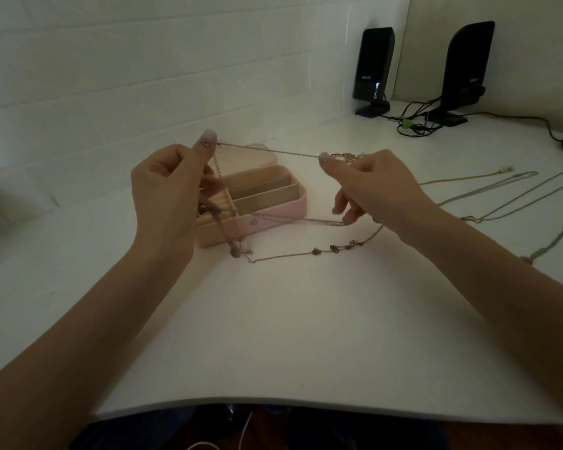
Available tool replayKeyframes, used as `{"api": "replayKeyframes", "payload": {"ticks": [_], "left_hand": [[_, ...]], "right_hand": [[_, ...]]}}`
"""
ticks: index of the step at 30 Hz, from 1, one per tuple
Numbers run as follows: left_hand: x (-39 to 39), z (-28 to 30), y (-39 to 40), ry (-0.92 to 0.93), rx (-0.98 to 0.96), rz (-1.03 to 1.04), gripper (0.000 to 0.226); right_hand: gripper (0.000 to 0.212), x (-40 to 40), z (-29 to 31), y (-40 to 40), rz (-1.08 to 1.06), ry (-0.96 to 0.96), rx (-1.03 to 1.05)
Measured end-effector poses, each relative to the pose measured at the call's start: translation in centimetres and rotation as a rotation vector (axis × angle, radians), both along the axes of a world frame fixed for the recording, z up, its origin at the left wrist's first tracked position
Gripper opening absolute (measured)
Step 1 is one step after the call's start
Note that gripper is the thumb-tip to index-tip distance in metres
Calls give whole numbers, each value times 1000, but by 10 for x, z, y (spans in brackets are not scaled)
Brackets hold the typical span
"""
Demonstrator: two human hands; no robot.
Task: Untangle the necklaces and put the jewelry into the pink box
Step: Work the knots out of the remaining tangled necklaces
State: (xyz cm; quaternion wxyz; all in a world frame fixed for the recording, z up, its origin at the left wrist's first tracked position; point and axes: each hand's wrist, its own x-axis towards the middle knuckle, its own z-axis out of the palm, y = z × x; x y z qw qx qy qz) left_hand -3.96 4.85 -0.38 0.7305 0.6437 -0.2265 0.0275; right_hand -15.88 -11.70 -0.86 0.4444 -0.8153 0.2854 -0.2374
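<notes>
The left hand [166, 190] pinches one end of a thin metal ball chain [270, 150] between thumb and fingers; the right hand [371, 186] pinches the other end, so the chain runs taut between them above the open pink rectangular jewellery box [273, 212]. More fine chains hang tangled from the left hand over the box's beige padded compartments. A slim beaded necklace [322, 250] lies on the white counter [290, 336] just near of the box. Two black speakers [372, 69] stand far right, lettering unreadable.

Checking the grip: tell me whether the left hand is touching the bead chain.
Touching. The head view shows the left hand pinching one end of the taut bead chain at its thumb tip.
</notes>
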Motion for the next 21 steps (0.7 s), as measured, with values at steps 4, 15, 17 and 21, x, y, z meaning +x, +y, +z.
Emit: {"api": "replayKeyframes", "payload": {"ticks": [4,15,17,21], "left_hand": [[-1,0,0,21,-73,-53,36],[2,1,1,8,-103,22,34],[4,3,2,67,-90,-10,38],[3,5,0,291,11,-154,57]], "right_hand": [[57,0,-3,-5,-77,87,-223],[49,-2,1,-3,307,3,-200],[36,-3,3,-3,372,-3,-105],[28,-5,5,-6,381,-59,78]]}}
